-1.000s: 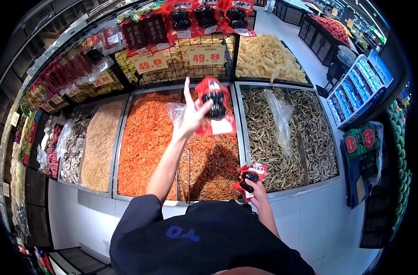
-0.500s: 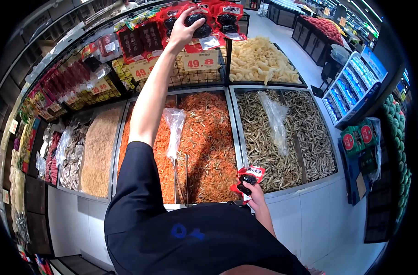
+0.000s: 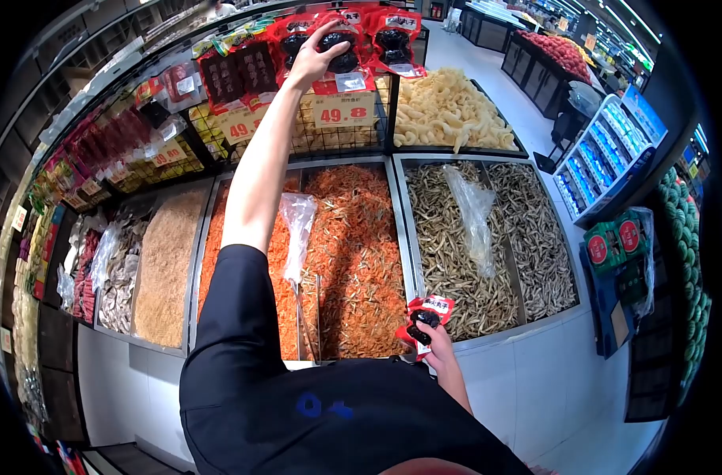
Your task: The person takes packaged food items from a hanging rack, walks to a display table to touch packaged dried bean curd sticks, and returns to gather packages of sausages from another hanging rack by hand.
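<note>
Your left hand (image 3: 317,62) spreads over the upper red pack (image 3: 346,63), above the 49.8 card (image 3: 343,111); its grip can't be told. Your right hand (image 3: 441,351) grasps the lower red pack (image 3: 426,317), well below that card. Positioning seems underway, calling for steady alignment.

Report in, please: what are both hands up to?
Left hand on upper red packet, grip unclear. Right hand holding lower red packet near the bins' front rim. Nothing visible blocking either.

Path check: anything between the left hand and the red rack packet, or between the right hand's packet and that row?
Nothing visible between left hand and rack packet: its fingers lie over it. Nor between the held packet in the right hand and that row.
</note>
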Demonstrator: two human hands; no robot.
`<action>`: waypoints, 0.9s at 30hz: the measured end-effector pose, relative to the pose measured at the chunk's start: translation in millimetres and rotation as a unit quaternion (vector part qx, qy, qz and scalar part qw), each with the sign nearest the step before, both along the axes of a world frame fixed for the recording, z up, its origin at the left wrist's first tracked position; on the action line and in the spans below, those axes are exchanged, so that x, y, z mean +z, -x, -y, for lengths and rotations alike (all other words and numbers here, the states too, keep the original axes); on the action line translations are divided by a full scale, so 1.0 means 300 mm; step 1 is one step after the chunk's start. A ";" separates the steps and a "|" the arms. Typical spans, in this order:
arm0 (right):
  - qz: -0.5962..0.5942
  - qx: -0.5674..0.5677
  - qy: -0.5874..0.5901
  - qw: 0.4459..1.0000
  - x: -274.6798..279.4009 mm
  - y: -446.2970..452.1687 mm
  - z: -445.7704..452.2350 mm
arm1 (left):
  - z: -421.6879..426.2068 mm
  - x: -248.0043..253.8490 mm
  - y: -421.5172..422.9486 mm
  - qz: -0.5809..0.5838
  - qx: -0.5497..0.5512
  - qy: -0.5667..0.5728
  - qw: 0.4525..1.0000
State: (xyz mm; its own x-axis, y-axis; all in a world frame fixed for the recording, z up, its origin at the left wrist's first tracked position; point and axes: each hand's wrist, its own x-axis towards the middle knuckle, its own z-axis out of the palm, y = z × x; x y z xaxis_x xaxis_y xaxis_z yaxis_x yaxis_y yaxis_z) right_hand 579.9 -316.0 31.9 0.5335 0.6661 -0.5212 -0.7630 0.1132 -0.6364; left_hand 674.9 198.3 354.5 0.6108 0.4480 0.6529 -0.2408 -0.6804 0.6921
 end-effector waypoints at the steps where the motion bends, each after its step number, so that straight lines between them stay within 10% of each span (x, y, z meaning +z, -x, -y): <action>1: 0.002 -0.003 -0.001 1.000 0.007 -0.005 -0.005 | -0.007 -0.002 -0.011 -0.014 0.013 0.018 1.000; 11: 0.011 -0.012 -0.013 1.000 -0.015 -0.005 0.000 | 0.107 -0.117 0.019 -0.278 0.251 -0.175 0.910; 16: -0.002 -0.001 -0.006 1.000 -0.012 0.014 -0.003 | 0.512 -0.529 0.266 -0.377 0.009 -0.033 0.926; 19: -0.024 -0.008 -0.027 0.999 -0.029 0.024 -0.019 | 0.755 -0.731 0.405 -0.567 -0.281 0.128 0.764; 23: 0.029 0.009 -0.022 0.999 -0.033 0.032 -0.053 | 0.956 -1.014 0.551 -0.481 -0.412 0.284 0.719; 27: 0.070 0.037 -0.043 0.996 -0.005 0.028 -0.086 | 1.040 -1.100 0.593 -0.265 -0.373 0.356 0.815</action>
